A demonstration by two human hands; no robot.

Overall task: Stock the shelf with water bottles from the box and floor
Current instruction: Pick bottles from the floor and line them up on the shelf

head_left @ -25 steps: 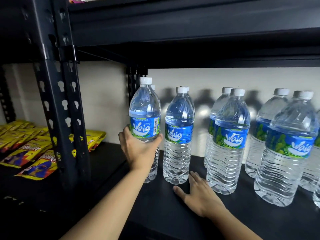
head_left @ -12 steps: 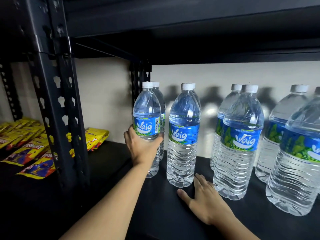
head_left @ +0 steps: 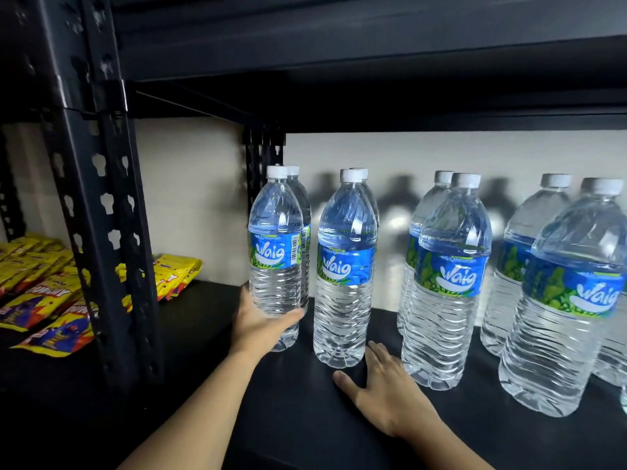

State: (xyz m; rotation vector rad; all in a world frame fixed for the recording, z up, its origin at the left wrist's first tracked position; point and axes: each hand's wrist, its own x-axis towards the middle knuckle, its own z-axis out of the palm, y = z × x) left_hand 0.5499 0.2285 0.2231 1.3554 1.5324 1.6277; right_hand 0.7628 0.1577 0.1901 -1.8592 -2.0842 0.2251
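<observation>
My left hand (head_left: 259,322) grips the lower body of a clear water bottle (head_left: 275,245) with a blue label and white cap. That bottle stands upright at the left end of the black shelf board (head_left: 305,412), in front of another bottle. My right hand (head_left: 383,391) lies flat on the board with fingers spread, holding nothing, just in front of the second front-row bottle (head_left: 344,266). Several more bottles (head_left: 448,279) stand in paired rows to the right.
A black perforated upright post (head_left: 101,205) stands left of my left arm. Yellow snack packets (head_left: 44,290) lie on the neighbouring shelf to the left. The upper shelf (head_left: 373,52) hangs low over the bottle caps. A pale wall backs the shelf.
My left hand has pushed the bottle deeper onto the shelf and lowered it until it stands on the board. The grip has slid down the bottle. My right hand stays flat.
</observation>
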